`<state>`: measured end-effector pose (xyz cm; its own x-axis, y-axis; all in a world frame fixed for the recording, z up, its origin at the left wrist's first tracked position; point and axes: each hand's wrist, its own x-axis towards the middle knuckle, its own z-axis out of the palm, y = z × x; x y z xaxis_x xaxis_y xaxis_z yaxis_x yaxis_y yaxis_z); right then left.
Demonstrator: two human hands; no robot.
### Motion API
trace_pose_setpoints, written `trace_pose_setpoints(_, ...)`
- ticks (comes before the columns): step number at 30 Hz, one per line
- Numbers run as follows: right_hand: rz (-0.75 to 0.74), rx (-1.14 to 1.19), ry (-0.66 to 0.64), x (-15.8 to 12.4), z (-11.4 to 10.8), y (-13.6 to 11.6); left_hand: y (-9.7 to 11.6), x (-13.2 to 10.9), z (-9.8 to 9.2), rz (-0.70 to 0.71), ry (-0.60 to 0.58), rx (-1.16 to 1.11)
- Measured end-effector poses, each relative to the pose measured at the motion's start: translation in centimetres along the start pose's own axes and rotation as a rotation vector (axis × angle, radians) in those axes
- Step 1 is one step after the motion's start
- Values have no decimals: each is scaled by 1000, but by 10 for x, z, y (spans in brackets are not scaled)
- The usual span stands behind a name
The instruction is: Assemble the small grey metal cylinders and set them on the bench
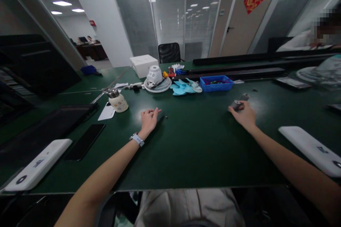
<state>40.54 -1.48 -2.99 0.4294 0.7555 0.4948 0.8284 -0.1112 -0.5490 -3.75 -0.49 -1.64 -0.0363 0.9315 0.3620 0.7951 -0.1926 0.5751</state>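
Note:
Over the middle left of the green table (186, 142), my left hand (149, 120) has its fingers curled and drawn together. Whether it pinches something small I cannot make out. Just right of its fingertips lies a tiny dark piece (166, 117). On the right, my right hand (246, 116) closes its thumb and fingers on a small dark grey cylindrical part (236, 105). A second, similar grey part (244, 97) stands right behind it, blurred. Light blue fan blades (182, 87) and a white fan base with its grille (157, 84) lie farther back.
A blue tray (216, 84) with small parts and a white box (144, 65) stand at the back. To the left are a cream bottle (119, 103), a black phone (85, 142) and a white device (39, 165). Another white device (311, 149) lies right. A person (301, 42) sits far right.

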Motion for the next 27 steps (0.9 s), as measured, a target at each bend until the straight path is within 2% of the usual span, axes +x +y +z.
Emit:
trace_pose_setpoints(3,186,-41,17,12,0,19,2,1,-2,-16,5,-14)
trace_pose_setpoints(7,197,-47,-36,11,0,20,5,-1,-4,-30,22,-24)
trace_pose_setpoints(8,179,-56,-37,9,-2,16,5,-2,-4,-27,25,-23)
trace_pose_setpoints(10,102,-83,48,0,-7,4,5,-2,-3,-10,32,-18)
trace_pose_setpoints(12,-58,-77,175,-13,-12,-18,3,-1,-3,2,42,-17)
trace_pose_setpoints(13,-171,-47,192,-22,-12,-33,3,-1,-2,2,48,-19)
trace_pose_setpoints(14,-294,1,149,-32,-10,-50,2,0,-2,-3,55,-23)
trace_pose_setpoints(15,-412,61,43,-42,-6,-70,2,0,-2,-11,63,-26)
trace_pose_setpoints(17,-586,193,-270,-63,9,-111,1,0,-2,-21,81,-31)
trace_pose_setpoints(19,-635,296,-539,-78,32,-149,0,-1,-3,-22,103,-34)
trace_pose_setpoints(20,-634,327,-620,-84,44,-165,-1,-1,-3,-19,112,-36)
trace_pose_setpoints(22,-613,339,-679,-89,69,-192,-2,-2,-3,-21,125,-42)
trace_pose_setpoints(24,-583,306,-669,-90,88,-209,-3,-3,-3,-25,131,-45)
trace_pose_setpoints(27,-549,255,-668,-88,101,-221,-5,-2,-2,-15,128,-45)
